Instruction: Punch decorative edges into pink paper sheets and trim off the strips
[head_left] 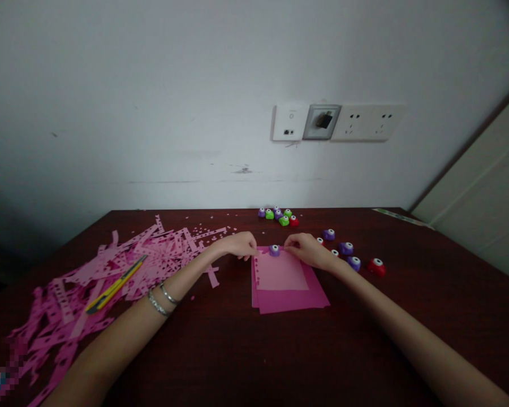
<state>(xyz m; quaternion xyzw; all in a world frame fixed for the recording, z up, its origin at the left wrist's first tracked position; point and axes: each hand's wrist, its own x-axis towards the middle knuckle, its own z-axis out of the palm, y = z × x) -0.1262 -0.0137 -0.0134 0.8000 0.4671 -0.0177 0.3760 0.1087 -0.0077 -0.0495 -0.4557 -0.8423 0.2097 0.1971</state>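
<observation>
Pale pink paper lies on darker pink sheets in the head view, a purple punch at its far edge. The left hand pinches the paper's far left corner, the right hand its far right side. Leftward, a yellow knife rests on pink scraps; more punches sit rightward on the brown table.

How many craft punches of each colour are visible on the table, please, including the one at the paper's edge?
Purple craft punches: 7
Green craft punches: 3
Red craft punches: 4, two of them partly hidden near the right hand
Total visible: 14
</observation>
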